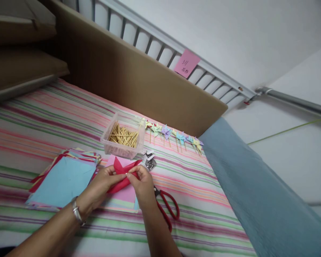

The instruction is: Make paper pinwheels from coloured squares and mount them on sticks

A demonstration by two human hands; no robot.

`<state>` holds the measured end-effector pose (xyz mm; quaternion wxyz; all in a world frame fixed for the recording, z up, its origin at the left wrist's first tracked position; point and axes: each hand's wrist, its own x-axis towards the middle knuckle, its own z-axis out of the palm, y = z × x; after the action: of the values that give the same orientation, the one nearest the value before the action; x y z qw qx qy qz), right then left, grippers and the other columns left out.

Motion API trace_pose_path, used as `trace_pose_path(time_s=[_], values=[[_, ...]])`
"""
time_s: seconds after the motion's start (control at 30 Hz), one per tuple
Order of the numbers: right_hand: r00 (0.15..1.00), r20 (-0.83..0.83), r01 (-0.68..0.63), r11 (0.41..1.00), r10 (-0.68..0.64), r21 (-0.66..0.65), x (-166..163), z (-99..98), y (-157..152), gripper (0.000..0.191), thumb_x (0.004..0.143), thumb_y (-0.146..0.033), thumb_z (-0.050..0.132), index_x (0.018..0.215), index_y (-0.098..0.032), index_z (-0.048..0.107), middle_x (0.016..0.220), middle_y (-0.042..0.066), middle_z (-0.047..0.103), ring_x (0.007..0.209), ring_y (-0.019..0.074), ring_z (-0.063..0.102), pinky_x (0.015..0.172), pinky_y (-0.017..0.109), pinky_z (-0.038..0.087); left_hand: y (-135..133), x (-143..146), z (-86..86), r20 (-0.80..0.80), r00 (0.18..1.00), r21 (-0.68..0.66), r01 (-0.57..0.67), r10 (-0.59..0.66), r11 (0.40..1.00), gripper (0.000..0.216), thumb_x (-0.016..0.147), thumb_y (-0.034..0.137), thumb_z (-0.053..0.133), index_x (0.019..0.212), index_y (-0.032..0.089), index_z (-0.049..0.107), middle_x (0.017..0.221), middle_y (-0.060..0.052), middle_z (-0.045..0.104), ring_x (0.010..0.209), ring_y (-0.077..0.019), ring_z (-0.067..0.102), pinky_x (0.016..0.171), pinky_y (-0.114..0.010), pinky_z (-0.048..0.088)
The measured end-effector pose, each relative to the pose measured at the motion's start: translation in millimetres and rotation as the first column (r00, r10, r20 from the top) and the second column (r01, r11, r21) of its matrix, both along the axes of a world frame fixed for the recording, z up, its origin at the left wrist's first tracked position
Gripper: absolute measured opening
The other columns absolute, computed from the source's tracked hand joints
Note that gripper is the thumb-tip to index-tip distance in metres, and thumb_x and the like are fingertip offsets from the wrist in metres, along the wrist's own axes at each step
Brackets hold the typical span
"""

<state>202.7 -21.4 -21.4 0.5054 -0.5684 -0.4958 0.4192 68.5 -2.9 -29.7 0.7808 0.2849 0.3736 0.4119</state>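
Note:
A red paper sheet (119, 186) with folded-in corners is held between both hands, above a small pile of pastel sheets topped by a pink one (128, 196). My left hand (106, 181) pinches its left side. From the right, my right hand (142, 182) grips it, thumb and fingers meeting near the middle, where a small white spot shows by the thumb. Just beyond the right hand lies a small clear container of metal pins (150, 164). Red-handled scissors (167, 207) rest to the right of my right wrist, their blades partly hidden.
A clear plastic box (120, 149) holds many short wooden sticks. Several finished paper pinwheels (166, 132) lie in a row behind it. A stack of coloured paper (64, 180) sits at left on the striped cloth (203, 214). A brown board (139, 78) stands along the back.

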Motion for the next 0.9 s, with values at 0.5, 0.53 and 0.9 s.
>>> trace_pose_path(time_s=[0.5,0.53,0.9], values=[[0.997,0.042,-0.073,0.996,0.071,0.06,7,6.6,-8,0.015,0.072,-0.024,0.063,0.087,-0.021,0.061,0.081,0.002,0.065,0.081,0.0178,0.061,0.071,0.029,0.047,0,1,2.1,-0.11,0.991,0.144,-0.066,0.082,0.987,0.018,0.06,0.025,0.076,0.075,0.014,0.073,0.07,-0.003,0.072,0.064,-0.0165,0.06,0.062,-0.025,0.043],[0.996,0.046,-0.075,0.996,0.072,0.053,8,8.5,-9,0.015,0.072,-0.027,0.064,0.085,-0.021,0.062,0.08,0.002,0.065,0.079,0.0184,0.061,0.07,0.029,0.048,0,0,3.8,-0.131,0.987,0.158,-0.068,0.089,0.985,0.017,0.06,0.026,0.075,0.072,0.015,0.073,0.067,-0.002,0.071,0.061,-0.0155,0.059,0.059,-0.025,0.042],[0.957,-0.109,0.265,0.963,-0.269,-0.046,27,-3.2,-18,0.026,0.066,-0.037,0.071,0.082,-0.019,0.062,0.077,0.005,0.071,0.078,0.0216,0.065,0.078,0.036,0.047,4,-21,23.5,0.177,0.984,0.158,-0.05,0.022,0.986,0.009,0.063,0.02,0.074,0.064,0.015,0.067,0.057,0.003,0.063,0.053,-0.009,0.052,0.054,-0.02,0.037]])
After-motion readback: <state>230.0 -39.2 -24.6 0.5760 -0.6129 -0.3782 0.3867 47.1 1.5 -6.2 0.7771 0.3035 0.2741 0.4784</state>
